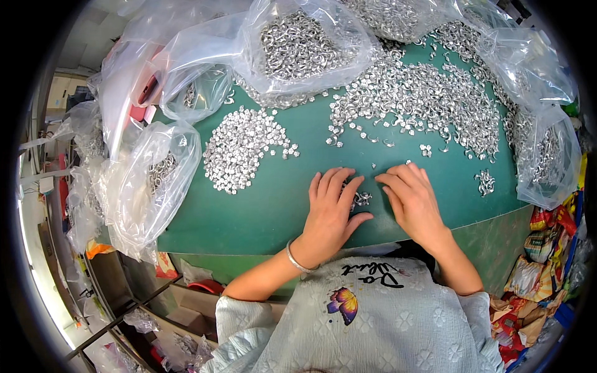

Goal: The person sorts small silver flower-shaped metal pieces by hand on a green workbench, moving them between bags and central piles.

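Observation:
My left hand (329, 208) rests on the green tabletop with its fingers spread and thumb apart. Its fingers curl beside a little heap of small silvery metal pieces (362, 199), which it partly hides. To the right, my right hand (415, 202) lies palm down, fingers bent forward and thumb separate. A tiny metal piece (374, 166) lies between the hands, and another sits by the right fingertips. I see nothing held in either hand. Farther left is a round pile of small flower-shaped metal pieces (239, 149); a wide spread of curved metal pieces (416, 93) covers the far right.
Clear plastic bags of metal parts (298, 46) line the far edge, with more bags at the left (155, 186) and right (547, 155). A small cluster of pieces (485, 182) lies right of my hands. Colourful packages (535, 267) are heaped beyond the table's right edge.

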The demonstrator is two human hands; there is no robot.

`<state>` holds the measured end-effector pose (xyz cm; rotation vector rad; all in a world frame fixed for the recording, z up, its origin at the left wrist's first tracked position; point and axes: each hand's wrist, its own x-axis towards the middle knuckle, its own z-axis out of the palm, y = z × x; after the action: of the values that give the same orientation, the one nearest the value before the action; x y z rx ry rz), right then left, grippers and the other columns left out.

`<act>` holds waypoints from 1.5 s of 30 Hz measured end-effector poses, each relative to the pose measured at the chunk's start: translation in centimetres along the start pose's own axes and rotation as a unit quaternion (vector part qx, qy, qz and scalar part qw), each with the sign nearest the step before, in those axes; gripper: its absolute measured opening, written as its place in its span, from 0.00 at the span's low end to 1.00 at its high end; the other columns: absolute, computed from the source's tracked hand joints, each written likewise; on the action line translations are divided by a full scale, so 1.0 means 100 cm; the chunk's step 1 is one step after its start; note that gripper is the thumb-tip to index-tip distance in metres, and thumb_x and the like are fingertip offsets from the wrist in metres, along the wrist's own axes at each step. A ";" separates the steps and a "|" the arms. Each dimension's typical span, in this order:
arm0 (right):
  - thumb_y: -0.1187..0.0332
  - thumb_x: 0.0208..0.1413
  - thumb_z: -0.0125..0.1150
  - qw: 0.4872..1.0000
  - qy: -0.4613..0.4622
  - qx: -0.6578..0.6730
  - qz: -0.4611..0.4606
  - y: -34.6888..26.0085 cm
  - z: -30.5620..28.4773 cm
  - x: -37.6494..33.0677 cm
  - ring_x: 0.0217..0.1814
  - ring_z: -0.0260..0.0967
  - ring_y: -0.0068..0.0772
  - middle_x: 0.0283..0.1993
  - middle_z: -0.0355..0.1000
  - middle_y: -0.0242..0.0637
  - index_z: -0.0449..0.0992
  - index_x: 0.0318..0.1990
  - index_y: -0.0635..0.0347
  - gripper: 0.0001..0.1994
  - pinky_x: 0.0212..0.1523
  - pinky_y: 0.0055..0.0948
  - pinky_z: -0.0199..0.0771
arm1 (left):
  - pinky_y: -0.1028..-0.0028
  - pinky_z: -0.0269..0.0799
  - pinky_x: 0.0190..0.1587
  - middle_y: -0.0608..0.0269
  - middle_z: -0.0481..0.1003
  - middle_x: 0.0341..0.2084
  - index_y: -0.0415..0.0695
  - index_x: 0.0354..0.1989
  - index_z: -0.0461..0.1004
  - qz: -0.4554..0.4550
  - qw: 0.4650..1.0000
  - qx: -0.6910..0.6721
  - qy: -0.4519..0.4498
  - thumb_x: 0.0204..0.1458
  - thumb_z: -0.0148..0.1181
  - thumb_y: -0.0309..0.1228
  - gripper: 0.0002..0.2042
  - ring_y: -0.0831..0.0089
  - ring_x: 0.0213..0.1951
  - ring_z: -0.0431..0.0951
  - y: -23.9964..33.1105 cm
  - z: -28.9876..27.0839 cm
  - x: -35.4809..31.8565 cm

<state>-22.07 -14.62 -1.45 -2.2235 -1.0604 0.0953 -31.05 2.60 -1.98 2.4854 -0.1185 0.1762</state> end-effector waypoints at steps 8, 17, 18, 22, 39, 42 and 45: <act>0.75 0.46 0.64 0.999 -0.031 -0.013 -0.029 -0.007 0.008 -0.004 0.44 0.64 0.41 0.42 0.67 0.37 0.73 0.42 0.61 0.14 0.43 0.36 0.61 | 0.48 0.55 0.61 0.53 0.66 0.51 0.41 0.46 0.70 0.008 1.000 -0.009 0.013 0.46 0.65 0.25 0.18 0.51 0.56 0.65 -0.011 0.004 -0.004; 0.74 0.46 0.65 1.000 -0.014 -0.011 0.015 -0.013 0.000 -0.018 0.44 0.64 0.42 0.42 0.66 0.38 0.73 0.40 0.63 0.13 0.45 0.38 0.64 | 0.47 0.54 0.64 0.53 0.67 0.50 0.40 0.46 0.71 0.024 1.000 -0.019 0.005 0.48 0.63 0.22 0.16 0.50 0.58 0.65 0.002 0.001 0.001; 0.74 0.46 0.65 1.000 -0.012 0.003 0.016 -0.011 0.002 -0.023 0.44 0.64 0.43 0.42 0.66 0.39 0.73 0.39 0.63 0.12 0.44 0.38 0.65 | 0.47 0.54 0.64 0.53 0.67 0.49 0.40 0.46 0.71 0.033 0.999 -0.014 -0.005 0.48 0.62 0.22 0.15 0.50 0.58 0.65 0.002 0.004 0.001; 0.75 0.45 0.66 0.999 0.034 0.000 0.012 0.005 -0.002 -0.043 0.42 0.65 0.43 0.40 0.67 0.40 0.74 0.36 0.63 0.11 0.42 0.38 0.66 | 0.47 0.56 0.64 0.54 0.68 0.47 0.40 0.46 0.71 0.039 0.999 -0.005 -0.004 0.48 0.62 0.21 0.15 0.52 0.57 0.67 -0.008 0.006 -0.002; 0.76 0.46 0.66 0.973 0.169 -0.136 0.083 0.076 -0.040 -0.017 0.44 0.66 0.44 0.39 0.69 0.40 0.75 0.36 0.62 0.09 0.45 0.39 0.66 | 0.41 0.49 0.64 0.51 0.63 0.51 0.40 0.55 0.65 -0.001 1.000 0.029 -0.007 0.47 0.62 0.20 0.24 0.46 0.61 0.62 0.007 0.001 0.013; 0.76 0.46 0.65 0.972 0.150 -0.135 0.118 0.082 -0.048 -0.039 0.43 0.66 0.45 0.37 0.68 0.41 0.74 0.33 0.63 0.07 0.44 0.38 0.66 | 0.41 0.49 0.64 0.51 0.63 0.52 0.41 0.55 0.65 -0.019 0.999 0.036 -0.001 0.47 0.62 0.20 0.24 0.46 0.60 0.62 0.003 -0.001 0.009; 0.78 0.46 0.64 0.964 0.127 -0.172 0.159 0.071 -0.060 -0.063 0.43 0.65 0.45 0.37 0.68 0.41 0.73 0.32 0.63 0.06 0.46 0.42 0.64 | 0.45 0.50 0.65 0.51 0.63 0.52 0.41 0.55 0.66 -0.024 0.999 0.026 0.012 0.48 0.62 0.20 0.24 0.48 0.58 0.64 -0.004 -0.006 0.010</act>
<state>-19.51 -25.49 -2.36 -2.6188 -0.6081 -0.2503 -30.03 3.25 -1.60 2.5344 -0.0443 0.1918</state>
